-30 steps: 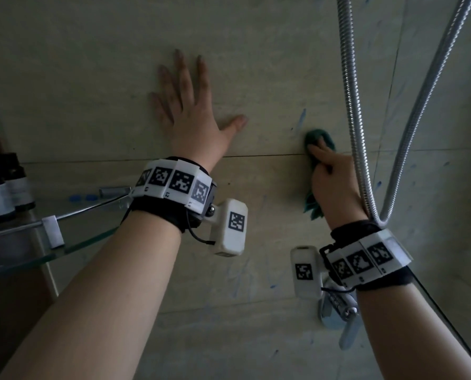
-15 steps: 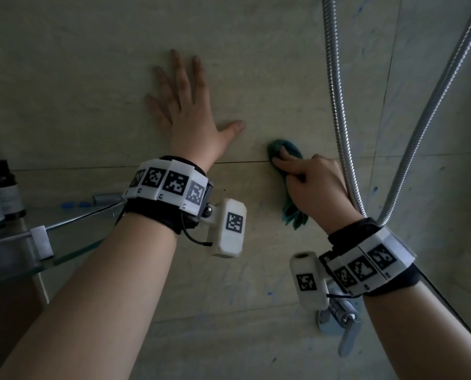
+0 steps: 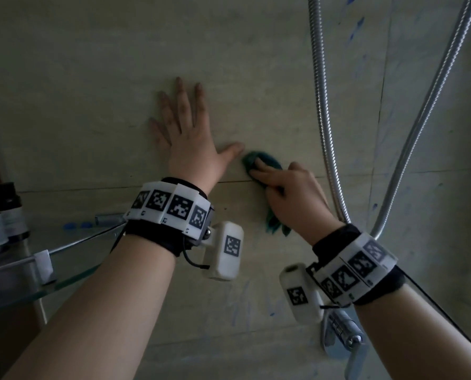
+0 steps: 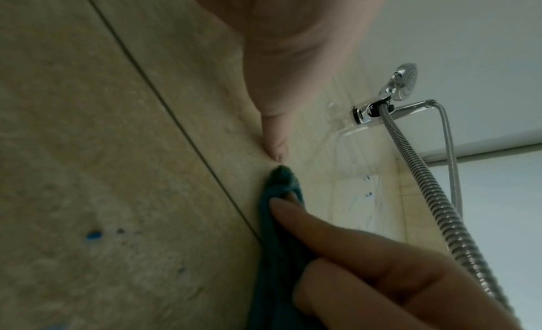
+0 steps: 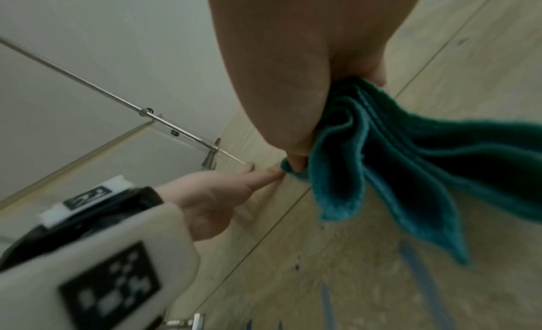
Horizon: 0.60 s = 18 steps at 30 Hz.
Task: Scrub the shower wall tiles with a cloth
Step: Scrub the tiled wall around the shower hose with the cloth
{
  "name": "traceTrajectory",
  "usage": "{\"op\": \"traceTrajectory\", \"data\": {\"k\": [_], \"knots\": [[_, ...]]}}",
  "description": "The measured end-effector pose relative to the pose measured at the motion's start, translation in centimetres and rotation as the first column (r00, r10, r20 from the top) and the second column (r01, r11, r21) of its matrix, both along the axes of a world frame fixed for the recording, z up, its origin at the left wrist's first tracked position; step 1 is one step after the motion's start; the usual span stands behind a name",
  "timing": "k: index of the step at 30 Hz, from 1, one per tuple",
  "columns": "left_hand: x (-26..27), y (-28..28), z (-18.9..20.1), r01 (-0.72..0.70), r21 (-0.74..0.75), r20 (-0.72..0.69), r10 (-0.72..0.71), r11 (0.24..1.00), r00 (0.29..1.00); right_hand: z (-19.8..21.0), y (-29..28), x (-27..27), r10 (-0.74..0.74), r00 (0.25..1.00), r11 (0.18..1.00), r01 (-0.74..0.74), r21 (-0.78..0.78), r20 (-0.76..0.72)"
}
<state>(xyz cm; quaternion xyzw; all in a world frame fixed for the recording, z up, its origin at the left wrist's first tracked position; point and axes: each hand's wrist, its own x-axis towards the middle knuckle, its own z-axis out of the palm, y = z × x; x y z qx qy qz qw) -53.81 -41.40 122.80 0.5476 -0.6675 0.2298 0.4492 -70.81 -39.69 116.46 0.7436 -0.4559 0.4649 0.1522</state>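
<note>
- We hold the teal cloth (image 3: 265, 171) bunched in our right hand (image 3: 294, 196), its long axis running up and down the wall tiles (image 3: 91, 78), slightly tilted: the rounded top leans toward our left hand, and the loose folds hang out below the heel of the right hand.
- Our right hand's fingers curl round the cloth, the forefinger (image 4: 308, 223) stretched along it, pressing it to the tile just above a grout line.
- Our left hand (image 3: 190, 141) lies flat and spread on the same tile, fingers straight, holding nothing.
- The top of the cloth sits just beside our left thumb (image 3: 233, 150); whether they touch, we cannot tell.
- To the right of the cloth hangs a metal shower hose (image 3: 324, 133); blue marks (image 3: 357, 26) dot the tiles.
</note>
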Motion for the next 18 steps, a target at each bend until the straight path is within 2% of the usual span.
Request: {"op": "traceTrajectory", "data": {"k": [1,3,6,8,11,14,16,18], "knots": [[0.1,0.2,0.2,-0.005,0.008,-0.01,0.005,1.0,1.0,0.2,0.2,-0.2,0.015,0.999,1.0,-0.016,-0.016,-0.037],[0.6,0.7,1.2,-0.009,0.023,-0.045,0.01,1.0,0.999,1.6,0.2,-1.4,0.02,1.0,0.997,-0.02,-0.076,-0.011],[1.8,1.1,3.1,0.0,0.058,-0.087,0.005,0.998,0.996,4.8,-0.2,-2.8,-0.008,0.976,0.994,0.032,-0.108,0.216],[2.3,1.1,3.8,-0.005,0.085,-0.067,0.011,0.996,0.998,6.7,-0.5,-2.2,-0.042,0.962,0.99,0.077,-0.121,0.271],[2.6,1.1,3.9,-0.001,0.108,-0.017,0.003,0.994,1.0,8.0,-0.6,0.7,-0.119,0.982,0.98,0.14,-0.144,0.146],[3.2,1.2,4.1,-0.002,0.165,0.029,-0.002,0.986,1.0,6.6,-0.2,3.7,0.005,0.996,0.957,-0.032,-0.287,-0.092],[3.7,1.3,4.5,-0.02,0.216,0.071,0.005,0.976,0.997,5.8,-0.9,3.8,0.029,0.962,0.964,-0.099,-0.248,-0.27],[3.8,1.5,4.8,-0.028,0.239,0.085,0.008,0.971,0.996,6.6,-1.5,2.5,0.011,0.96,0.97,-0.079,-0.232,-0.28]]}}
